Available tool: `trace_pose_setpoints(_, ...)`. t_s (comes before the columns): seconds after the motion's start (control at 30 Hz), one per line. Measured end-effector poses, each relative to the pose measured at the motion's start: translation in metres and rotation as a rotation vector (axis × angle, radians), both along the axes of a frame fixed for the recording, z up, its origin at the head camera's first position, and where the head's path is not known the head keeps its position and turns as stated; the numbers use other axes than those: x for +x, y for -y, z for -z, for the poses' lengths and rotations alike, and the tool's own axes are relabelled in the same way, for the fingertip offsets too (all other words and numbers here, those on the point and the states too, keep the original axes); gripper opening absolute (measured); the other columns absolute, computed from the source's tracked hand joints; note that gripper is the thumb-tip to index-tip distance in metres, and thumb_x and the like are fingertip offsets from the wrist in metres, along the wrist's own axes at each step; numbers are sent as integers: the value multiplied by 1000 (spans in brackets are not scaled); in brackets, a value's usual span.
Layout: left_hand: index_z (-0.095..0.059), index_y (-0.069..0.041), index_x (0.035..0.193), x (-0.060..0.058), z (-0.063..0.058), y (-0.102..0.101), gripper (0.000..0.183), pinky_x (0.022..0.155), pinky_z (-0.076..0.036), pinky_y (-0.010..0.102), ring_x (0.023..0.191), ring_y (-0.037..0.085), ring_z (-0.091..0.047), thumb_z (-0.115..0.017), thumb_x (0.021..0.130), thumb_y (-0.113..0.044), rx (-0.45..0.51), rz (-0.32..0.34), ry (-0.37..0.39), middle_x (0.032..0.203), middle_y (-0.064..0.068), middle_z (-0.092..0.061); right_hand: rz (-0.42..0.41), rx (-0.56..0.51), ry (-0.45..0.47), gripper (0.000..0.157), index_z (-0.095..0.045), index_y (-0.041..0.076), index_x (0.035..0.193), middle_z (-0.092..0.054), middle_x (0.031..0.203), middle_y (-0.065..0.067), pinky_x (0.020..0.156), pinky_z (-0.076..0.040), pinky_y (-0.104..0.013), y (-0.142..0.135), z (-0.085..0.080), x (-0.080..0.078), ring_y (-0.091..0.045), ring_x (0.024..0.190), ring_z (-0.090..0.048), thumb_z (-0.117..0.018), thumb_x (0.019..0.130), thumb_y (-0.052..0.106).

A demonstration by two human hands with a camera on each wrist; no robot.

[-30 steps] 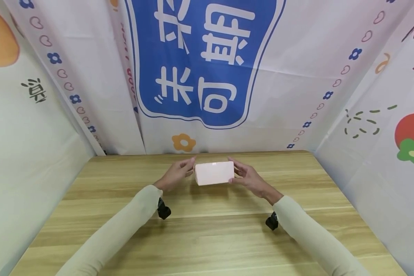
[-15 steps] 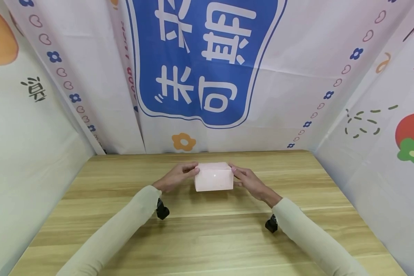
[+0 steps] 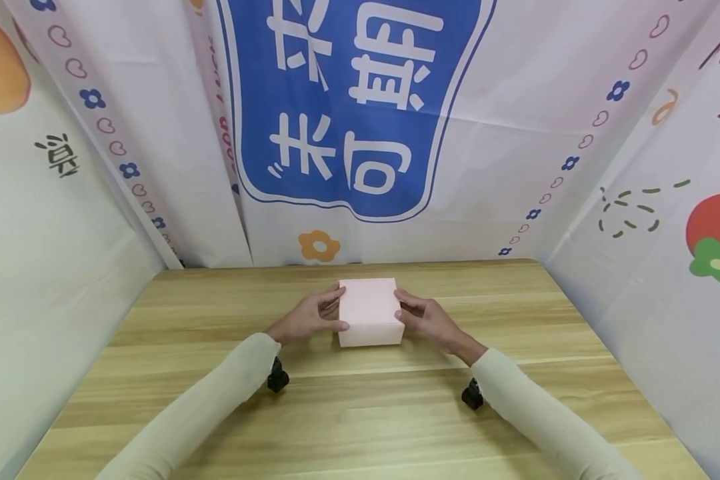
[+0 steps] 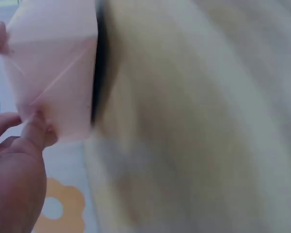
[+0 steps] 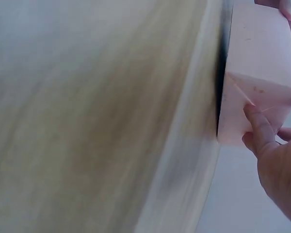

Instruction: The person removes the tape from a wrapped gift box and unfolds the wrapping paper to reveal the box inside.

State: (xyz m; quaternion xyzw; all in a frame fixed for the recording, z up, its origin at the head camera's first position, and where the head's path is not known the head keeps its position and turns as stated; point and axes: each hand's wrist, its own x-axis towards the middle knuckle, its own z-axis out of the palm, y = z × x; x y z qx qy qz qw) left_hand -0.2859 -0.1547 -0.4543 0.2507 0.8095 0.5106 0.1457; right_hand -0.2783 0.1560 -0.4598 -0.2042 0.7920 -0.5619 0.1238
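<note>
A small pale pink box (image 3: 369, 303) is between the two hands near the back of the table, its flat top facing up. My left hand (image 3: 305, 320) holds its left side, with thumb and fingertips at the edges. On the right side my right hand (image 3: 435, 325) grips it in the same way. The left wrist view shows the thumb pressed against the box's end (image 4: 63, 87), which has diagonal fold creases. Similar creases mark the other end (image 5: 264, 97) in the right wrist view. Whether the box's underside touches the table cannot be told.
The wood-grain table (image 3: 360, 420) extends toward the person. A printed white cloth (image 3: 486, 167) hangs behind its back edge, and more printed cloth flanks both sides. Small black devices (image 3: 278, 377) sit beneath the wrists at the cream sleeves (image 3: 216, 407).
The box has been turned between the hands, so a broader top face shows now, and its front edge is slightly nearer the person. The left thumb has moved down to the box's front corner.
</note>
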Motion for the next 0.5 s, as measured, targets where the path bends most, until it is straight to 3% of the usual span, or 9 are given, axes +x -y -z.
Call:
trace_pose_setpoints(0.17,-23,-10,156,2,8,-2,91,119,-26,35,152,22,-16,-77,85,-30,14,-11,-14,167,5,-1,11,32,-48,64,-36,6,151,-24,163,-11,117,-32,-42,1,3,1,-27,149,-27,-63,97,28)
trace_pose_setpoints(0.3,-26,-10,156,5,7,-4,84,119,-28,37,151,23,-18,-72,89,-32,5,-33,-37,167,4,-2,28,80,-136,56,-45,4,146,-33,159,-13,114,-37,-48,2,2,1,-33,145,-34,-64,97,23)
trace_pose_setpoints(0.4,-30,-12,155,6,5,-4,83,120,-26,44,151,27,-20,-71,89,-40,-93,-52,-113,167,5,-6,61,166,-274,43,-57,2,136,-48,147,-18,103,-49,-49,4,-2,-3,-39,132,-49,-63,97,18)
trace_pose_setpoints(0.5,-34,-12,154,6,-2,-5,82,121,-23,51,151,30,-18,-71,88,-45,-225,-66,-197,167,3,-10,76,283,-417,30,-68,2,122,-61,124,-17,86,-59,-40,7,-11,-9,-33,111,-61,-65,96,15)
